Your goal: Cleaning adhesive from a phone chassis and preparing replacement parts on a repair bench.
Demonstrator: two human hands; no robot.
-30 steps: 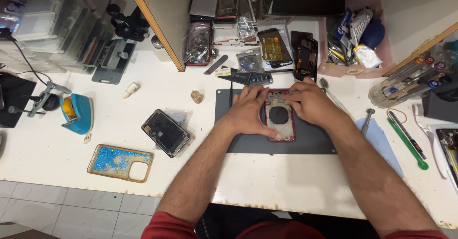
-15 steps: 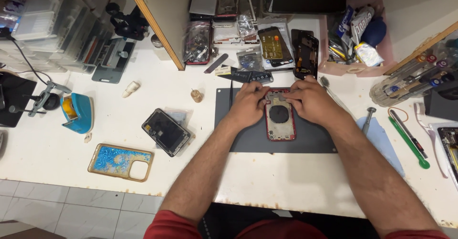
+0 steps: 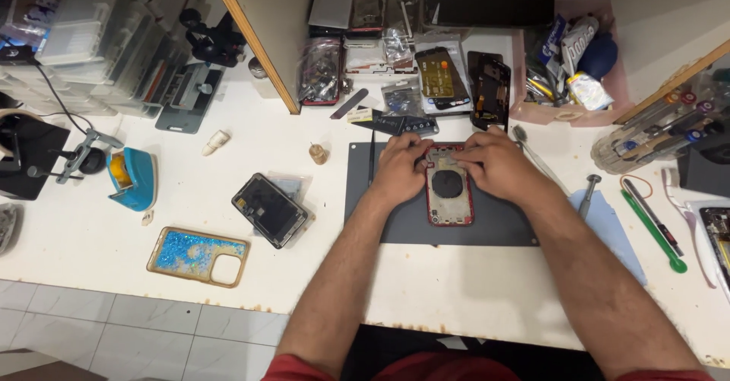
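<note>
Our red phone shell (image 3: 449,195) lay flat on the grey mat (image 3: 502,225), long side pointing away from us. Our left hand (image 3: 399,169) and right hand (image 3: 496,164) pinched its top end. A pink box (image 3: 532,111) held tools.

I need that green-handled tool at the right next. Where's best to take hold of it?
Grip the green-handled tool mid-handle, from above. It lies flat and slanted on the white table, wide end nearest you, beside a black-and-red tool, so pinch its long sides.

Both hands have crept toward the far edge of the grey mat (image 3: 502,225). The left hand (image 3: 401,169) and right hand (image 3: 498,164) now bunch over the red phone shell's (image 3: 449,195) top end.
</note>
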